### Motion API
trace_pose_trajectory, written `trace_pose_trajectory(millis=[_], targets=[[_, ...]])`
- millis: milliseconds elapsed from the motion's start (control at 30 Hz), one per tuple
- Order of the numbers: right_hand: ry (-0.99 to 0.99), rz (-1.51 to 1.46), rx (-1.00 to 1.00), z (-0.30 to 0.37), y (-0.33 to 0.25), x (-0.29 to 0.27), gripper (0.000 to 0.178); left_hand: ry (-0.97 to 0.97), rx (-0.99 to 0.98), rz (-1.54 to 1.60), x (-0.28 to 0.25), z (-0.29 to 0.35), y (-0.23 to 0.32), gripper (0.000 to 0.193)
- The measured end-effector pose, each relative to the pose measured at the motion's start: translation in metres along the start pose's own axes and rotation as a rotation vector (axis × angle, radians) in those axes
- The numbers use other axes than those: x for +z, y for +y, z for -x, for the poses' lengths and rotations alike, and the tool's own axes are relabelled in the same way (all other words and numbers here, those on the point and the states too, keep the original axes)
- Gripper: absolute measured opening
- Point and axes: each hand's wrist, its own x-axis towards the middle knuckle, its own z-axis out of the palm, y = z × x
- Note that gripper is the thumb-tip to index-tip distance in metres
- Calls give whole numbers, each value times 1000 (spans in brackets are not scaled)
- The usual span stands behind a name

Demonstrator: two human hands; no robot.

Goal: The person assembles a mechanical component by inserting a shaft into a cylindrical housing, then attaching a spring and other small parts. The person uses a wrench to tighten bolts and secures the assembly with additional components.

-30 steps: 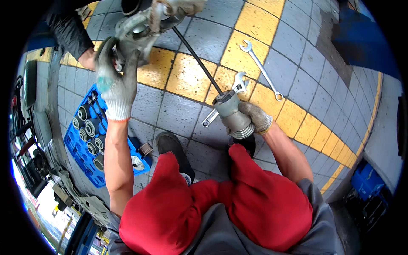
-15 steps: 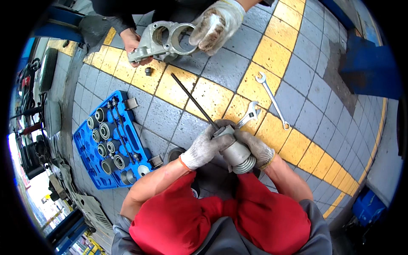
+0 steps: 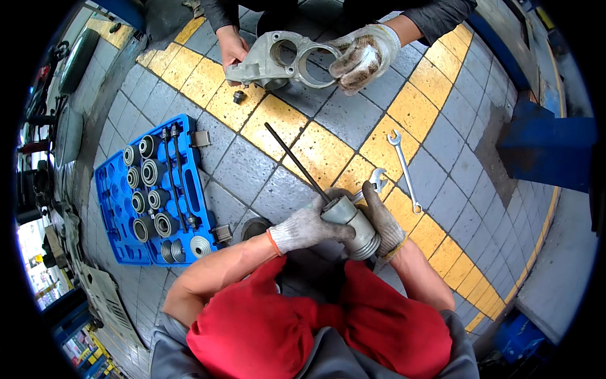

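1. Grey paving tiles (image 3: 252, 167) crossed by a diagonal band of yellow tiles (image 3: 315, 148) make up the workshop floor, seen from above.
2. Both of the person's hands wear grey knit work gloves and close together around one thing: a grey stepped metal cylinder (image 3: 352, 226) with a long thin dark threaded rod (image 3: 295, 160) running out of its top.
3. The left hand (image 3: 308, 227) wraps the cylinder's upper end from the left, fingers curled tight on it.
4. The right hand (image 3: 380, 222) clasps the cylinder from the right, fingers stretched up along its side.
5. The cylinder sits tilted just above the person's red-trousered knees (image 3: 328, 328), and the rod slants up and to the left over the yellow tiles.
6. A silver open-ended spanner head (image 3: 377, 180) lies on the floor just beyond the right hand's fingertips.
7. A longer, slim silver combination spanner (image 3: 404, 170) lies a little further right, across grey and yellow tiles.
8. To the left, an open blue plastic tool case (image 3: 120, 196) rests on the floor, filled with rows of round metal sleeves and discs (image 3: 146, 192) and a pair of dark rods.
9. At the top, another person in dark sleeves holds a grey cast-metal bracket with two large round bores (image 3: 284, 60): a bare hand (image 3: 232, 47) grips its left end, a dirty gloved hand (image 3: 363, 57) its right.
10. A small dark nut (image 3: 238, 96) lies on the yellow tiles just under that bracket.
11. A blue steel post base (image 3: 543, 142) stands at the right.
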Motion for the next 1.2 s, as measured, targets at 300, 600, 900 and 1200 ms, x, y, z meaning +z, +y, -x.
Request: trace_pose_trajectory(millis=[300,600,900,1200], targets=[[8,-16,-25,0,-14,7,102,106,-5,301,-3,-2,3,76],[8,53,-589,8,-4,17,59,360,147,339,-3,-12,18,84],[-3,-444,-686,-5,-4,14,60,353,651,84,24,-25,38,91],[-118,-505,-739,8,-21,30,57,353,867,-59,38,-50,28,95]])
